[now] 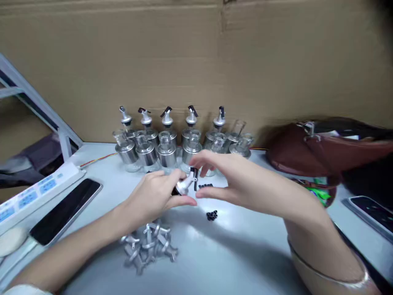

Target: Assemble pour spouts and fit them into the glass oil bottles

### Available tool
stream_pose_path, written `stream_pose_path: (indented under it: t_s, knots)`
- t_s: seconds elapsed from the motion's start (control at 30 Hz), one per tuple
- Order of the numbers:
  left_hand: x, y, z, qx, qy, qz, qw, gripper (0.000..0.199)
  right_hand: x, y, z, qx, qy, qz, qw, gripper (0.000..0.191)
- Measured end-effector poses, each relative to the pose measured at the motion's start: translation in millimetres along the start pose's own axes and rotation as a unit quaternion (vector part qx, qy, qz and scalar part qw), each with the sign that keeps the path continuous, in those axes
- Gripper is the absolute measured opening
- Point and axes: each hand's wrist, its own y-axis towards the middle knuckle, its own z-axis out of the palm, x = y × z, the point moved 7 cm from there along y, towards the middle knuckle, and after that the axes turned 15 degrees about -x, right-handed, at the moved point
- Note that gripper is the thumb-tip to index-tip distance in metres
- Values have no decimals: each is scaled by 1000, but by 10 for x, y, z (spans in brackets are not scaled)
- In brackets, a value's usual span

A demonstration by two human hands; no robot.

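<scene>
My left hand (156,188) pinches a silver pourer spout (183,187) between thumb and fingers, tilted over the middle of the table. A black flap cap (195,178) sits at the tip of the spout. My right hand (221,174) holds the flap cap at its two ends, forefinger above and thumb below. Beneath my left forearm lies a heap of silver pourer spouts (150,243). Small black rings or tubes (211,215) lie in a cluster below my right hand. More black pieces (205,186) are lined up behind my right thumb, partly hidden.
Glass bottles with metal bands (146,155) stand in two rows at the back; several rear ones carry pourers (167,118). Cardboard (184,61) rises behind them. Left are a phone (66,211) and power strip (39,190); right, a brown bag (322,149) and a dark device (373,211).
</scene>
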Motion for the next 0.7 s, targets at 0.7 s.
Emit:
stream_pose_path:
  t_s: [0.7]
  knots:
    - [130, -104, 144, 121, 74, -90, 986, 46, 180, -31, 293, -3, -274, -61, 960, 13]
